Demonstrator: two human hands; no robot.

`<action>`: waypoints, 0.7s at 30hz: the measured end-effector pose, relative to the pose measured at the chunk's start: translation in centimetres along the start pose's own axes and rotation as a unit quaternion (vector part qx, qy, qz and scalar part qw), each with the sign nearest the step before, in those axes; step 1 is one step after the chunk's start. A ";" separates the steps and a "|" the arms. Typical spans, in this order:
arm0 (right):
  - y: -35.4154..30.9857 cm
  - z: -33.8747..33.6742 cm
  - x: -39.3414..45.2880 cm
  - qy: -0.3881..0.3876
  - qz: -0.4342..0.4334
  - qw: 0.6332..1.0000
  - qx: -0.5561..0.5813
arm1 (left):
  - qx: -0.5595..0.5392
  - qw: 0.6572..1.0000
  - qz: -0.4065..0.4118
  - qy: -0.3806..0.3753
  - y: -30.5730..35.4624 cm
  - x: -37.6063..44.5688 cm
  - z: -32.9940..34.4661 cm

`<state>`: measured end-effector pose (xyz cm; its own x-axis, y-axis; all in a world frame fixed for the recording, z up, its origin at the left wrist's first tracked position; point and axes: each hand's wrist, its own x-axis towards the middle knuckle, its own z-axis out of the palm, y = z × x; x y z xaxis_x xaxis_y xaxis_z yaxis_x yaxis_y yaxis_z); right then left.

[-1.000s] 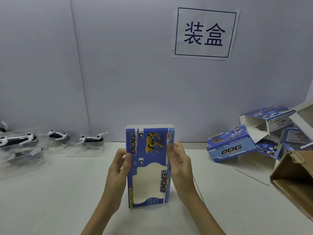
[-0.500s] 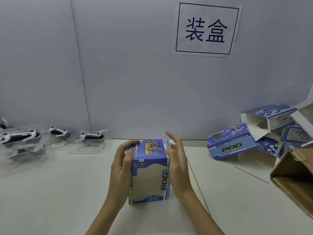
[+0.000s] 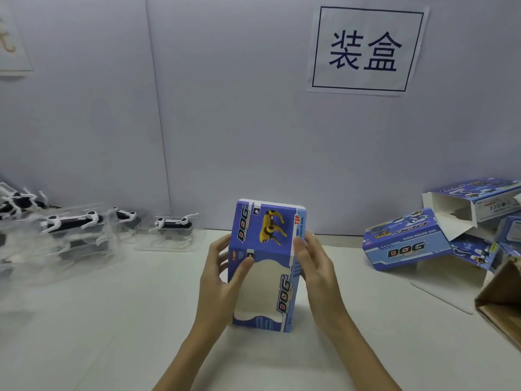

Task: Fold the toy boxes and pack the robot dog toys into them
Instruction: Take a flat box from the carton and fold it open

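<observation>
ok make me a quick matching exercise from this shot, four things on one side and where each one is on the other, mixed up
Things:
1. blue toy box
2. robot dog toys in clear trays
3. paper sign
4. brown carton

Places:
A. on the wall, upper right
B. right edge of the table
C. upright at table centre, between the left hand and right hand
D. left side of the table, near the wall

Pairs: 1-C, 2-D, 3-A, 4-B
</observation>
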<state>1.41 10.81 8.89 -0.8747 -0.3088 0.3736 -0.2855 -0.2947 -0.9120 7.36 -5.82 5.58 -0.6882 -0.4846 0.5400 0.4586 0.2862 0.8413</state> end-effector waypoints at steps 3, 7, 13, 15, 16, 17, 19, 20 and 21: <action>0.3 0.1 -0.3 -0.040 -0.056 0.994 -0.089 | 0.028 0.998 0.023 0.048 0.1 0.1 0.1; 0.8 1.1 -0.5 0.058 -0.103 0.989 -0.092 | 0.194 0.970 0.140 0.047 0.2 -0.4 -0.2; 1.5 0.8 -0.2 0.014 0.027 0.995 -0.091 | 0.403 0.891 0.203 -0.056 -0.5 -0.3 -0.1; 1.4 0.3 0.2 -0.012 0.101 0.984 -0.149 | 0.447 0.856 0.250 -0.073 -1.1 0.4 -1.5; 1.5 0.0 0.3 -0.021 0.133 0.974 -0.181 | 0.465 0.845 0.249 -0.087 -1.5 0.6 -2.1; 1.7 -0.3 0.3 -0.028 0.160 0.965 -0.208 | 0.478 0.841 0.232 -0.101 -1.9 0.7 -2.5; 2.0 -0.6 -0.2 -0.048 0.183 0.943 -0.274 | 0.490 0.843 0.187 -0.125 -2.7 0.7 -2.7; 2.1 -0.6 -0.5 -0.052 0.181 0.928 -0.321 | 0.492 0.845 0.160 -0.135 -3.1 0.7 -2.8; 2.3 -0.5 -0.8 -0.052 0.167 0.917 -0.360 | 0.491 0.849 0.143 -0.137 -3.4 0.8 -2.7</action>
<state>1.28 10.90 6.42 -0.9290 -0.3684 0.0341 -0.2262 0.4926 -0.8403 6.80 -9.41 3.04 -0.7937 -0.1074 0.5987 0.0324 0.9754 0.2180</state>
